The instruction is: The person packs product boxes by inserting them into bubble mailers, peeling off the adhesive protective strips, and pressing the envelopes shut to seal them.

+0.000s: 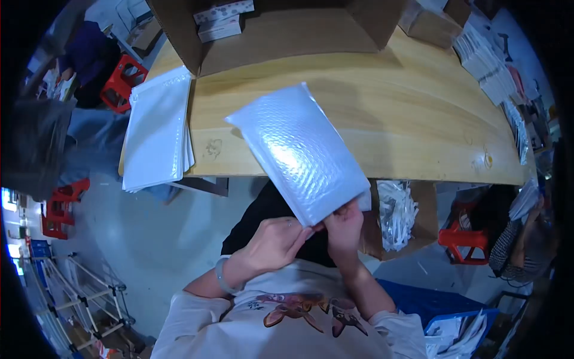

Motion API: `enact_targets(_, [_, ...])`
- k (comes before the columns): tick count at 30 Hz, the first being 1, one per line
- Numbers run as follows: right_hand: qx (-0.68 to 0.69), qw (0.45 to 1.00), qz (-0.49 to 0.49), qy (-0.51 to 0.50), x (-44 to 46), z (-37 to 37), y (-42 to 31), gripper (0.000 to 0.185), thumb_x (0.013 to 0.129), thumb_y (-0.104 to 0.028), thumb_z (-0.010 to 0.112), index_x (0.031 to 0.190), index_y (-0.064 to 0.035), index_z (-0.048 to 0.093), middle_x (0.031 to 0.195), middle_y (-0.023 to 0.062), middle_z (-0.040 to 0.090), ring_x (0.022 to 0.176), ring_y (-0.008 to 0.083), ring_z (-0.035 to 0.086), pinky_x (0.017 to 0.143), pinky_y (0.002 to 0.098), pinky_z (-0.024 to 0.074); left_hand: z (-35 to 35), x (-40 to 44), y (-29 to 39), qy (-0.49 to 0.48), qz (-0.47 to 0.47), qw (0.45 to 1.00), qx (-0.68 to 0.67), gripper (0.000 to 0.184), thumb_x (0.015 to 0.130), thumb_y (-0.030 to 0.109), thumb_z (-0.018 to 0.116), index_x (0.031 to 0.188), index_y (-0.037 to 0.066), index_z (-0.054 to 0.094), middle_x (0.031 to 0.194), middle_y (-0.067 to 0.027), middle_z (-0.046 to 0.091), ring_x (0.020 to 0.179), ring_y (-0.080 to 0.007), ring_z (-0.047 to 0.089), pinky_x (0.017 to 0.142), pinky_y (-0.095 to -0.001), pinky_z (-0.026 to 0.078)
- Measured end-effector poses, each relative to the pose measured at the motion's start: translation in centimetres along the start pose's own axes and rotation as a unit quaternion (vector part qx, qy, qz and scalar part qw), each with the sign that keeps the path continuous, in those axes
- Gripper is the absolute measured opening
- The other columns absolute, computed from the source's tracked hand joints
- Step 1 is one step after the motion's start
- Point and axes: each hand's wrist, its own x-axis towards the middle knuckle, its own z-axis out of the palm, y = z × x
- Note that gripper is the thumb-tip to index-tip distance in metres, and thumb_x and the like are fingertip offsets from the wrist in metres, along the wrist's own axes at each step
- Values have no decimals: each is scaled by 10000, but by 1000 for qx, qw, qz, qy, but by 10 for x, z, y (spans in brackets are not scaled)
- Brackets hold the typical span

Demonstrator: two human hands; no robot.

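Note:
A white bubble mailer is held up in front of me, tilted, its near end in both hands and its far end over the wooden table. My left hand is closed at the mailer's near left corner, fingers pinched together. My right hand grips the near right part of the same edge, with some fingertips hidden beneath it. Whether anything is inside the mailer cannot be seen. To the left, a stack of flat white mailers lies on the table's corner.
On the table a large open cardboard box holds small boxes. Stacked white packets line the right edge. Below the table's front stands a carton of white strips. Red stools and a blue bin are nearby.

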Motion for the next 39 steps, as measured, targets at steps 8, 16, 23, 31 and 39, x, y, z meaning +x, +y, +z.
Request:
enact_targets(8, [-189,973,-135,5,12,-13,5,459,788,57,721,1179,5,486,869,83,601,698,131,561,639,228,481,17,5,-17,60,35,998,-6,91,892,66,592,834,4,623,653,-109,572,528,-283,510,529,-362,433])
enact_targets(16, [-500,754,-423,53,36,-17,-44,227,780,-32,694,956,-42,550,793,33,582,658,182,526,721,310,429,-30,4,3,179,4,973,143,251,822,118,673,1061,50,637,1040,-112,642,926,-335,591,810,-438,478])
enact_targets(23, [-544,690,-471,-82,33,-5,-41,75,783,-83,643,797,-86,570,745,2,555,624,211,500,661,307,371,-41,57,8,57,-15,914,401,754,719,82,722,1427,92,463,1547,-38,388,1385,-441,356,1107,-578,313])
enact_targets(31, [-517,707,-480,-53,33,-13,-45,108,754,-82,638,836,-92,569,751,18,528,641,208,499,688,319,382,-60,71,-11,50,97,938,330,674,722,64,677,1376,74,518,1469,-20,491,1389,-405,365,1109,-548,333])
enact_targets(39, [-601,640,-477,-37,39,6,-72,168,722,-93,648,857,-101,548,781,47,532,650,221,481,738,319,374,-69,59,-2,13,42,936,348,653,694,-17,650,1335,79,566,1420,-52,541,1408,-371,364,1118,-460,369])
